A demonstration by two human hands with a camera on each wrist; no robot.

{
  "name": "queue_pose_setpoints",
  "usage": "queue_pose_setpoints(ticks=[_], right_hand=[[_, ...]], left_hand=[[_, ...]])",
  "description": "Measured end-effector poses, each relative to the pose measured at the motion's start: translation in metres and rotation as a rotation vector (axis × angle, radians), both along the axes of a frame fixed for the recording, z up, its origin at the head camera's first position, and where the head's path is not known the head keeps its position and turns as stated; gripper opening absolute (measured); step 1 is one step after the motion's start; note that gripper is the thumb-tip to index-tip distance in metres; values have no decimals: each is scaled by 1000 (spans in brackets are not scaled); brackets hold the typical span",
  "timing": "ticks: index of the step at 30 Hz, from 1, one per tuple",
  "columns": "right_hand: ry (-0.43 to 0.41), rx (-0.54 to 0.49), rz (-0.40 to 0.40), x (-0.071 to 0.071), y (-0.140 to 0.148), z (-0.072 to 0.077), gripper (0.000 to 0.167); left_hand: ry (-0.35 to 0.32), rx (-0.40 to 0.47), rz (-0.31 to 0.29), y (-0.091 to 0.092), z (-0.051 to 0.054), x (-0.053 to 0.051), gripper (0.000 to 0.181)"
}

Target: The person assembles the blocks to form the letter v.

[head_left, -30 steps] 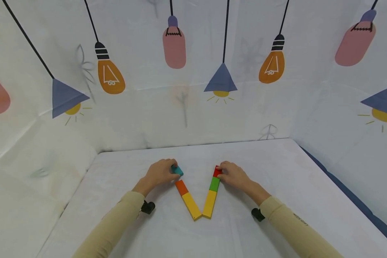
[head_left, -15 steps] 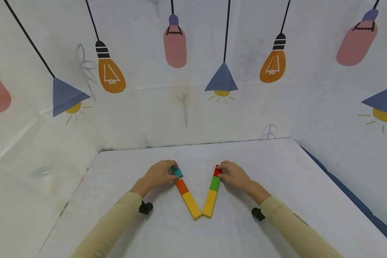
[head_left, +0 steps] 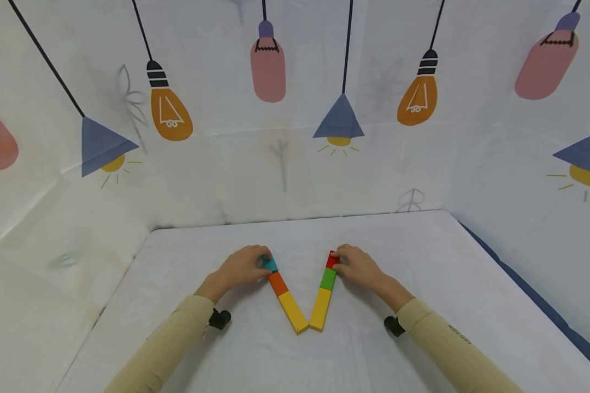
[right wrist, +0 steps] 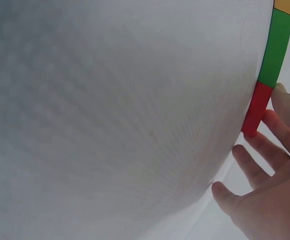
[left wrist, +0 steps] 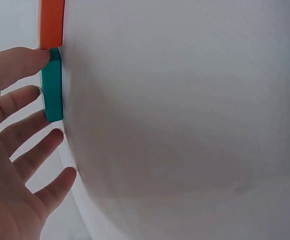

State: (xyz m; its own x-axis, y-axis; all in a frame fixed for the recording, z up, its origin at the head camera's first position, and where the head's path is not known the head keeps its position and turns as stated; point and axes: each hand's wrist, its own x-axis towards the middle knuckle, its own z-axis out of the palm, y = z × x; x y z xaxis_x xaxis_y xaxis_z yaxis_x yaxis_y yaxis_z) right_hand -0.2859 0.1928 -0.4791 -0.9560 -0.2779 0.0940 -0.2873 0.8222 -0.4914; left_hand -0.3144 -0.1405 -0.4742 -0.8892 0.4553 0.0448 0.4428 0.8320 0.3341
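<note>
Two slanting rows of blocks form a V on the white table, meeting at the near end. The left row has a yellow block (head_left: 293,313), an orange block (head_left: 277,284) and a teal block (head_left: 271,265) at its far tip. My left hand (head_left: 241,267) pinches the teal block (left wrist: 53,90) between thumb and fingers, its end against the orange one. In the right row lie a yellow block (head_left: 320,309), a green block (head_left: 328,279) and a red block (head_left: 331,261). My right hand (head_left: 359,266) holds the red block (right wrist: 257,107), which touches the green one.
A white sheet covers the tabletop (head_left: 403,349). Behind it stands a white cloth backdrop (head_left: 216,180) printed with hanging lamps. Both sleeves carry a small black device at the wrist.
My left hand has turned the teal block into line with the left row and drawn it nearer, closing the gap to the orange block. My right hand stays on the red block.
</note>
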Motion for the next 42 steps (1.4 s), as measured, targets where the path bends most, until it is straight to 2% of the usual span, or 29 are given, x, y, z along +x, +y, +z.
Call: queue_pose_setpoints(ticks=[6,18,27,42], right_hand=[[2,9,-5,0,0,1,35],[-4,7,-4,-1,1,0,35],[0,9,0,0,1,0,35],[-21,24,-17,1,0,3,36]], left_hand=[[-22,9,1,-2,3,4,30],[-31,53,1,-5,2,9,26],[-8,66,-13,-6,-2,10,28],[-15,80,-19,-4,0,14,28]])
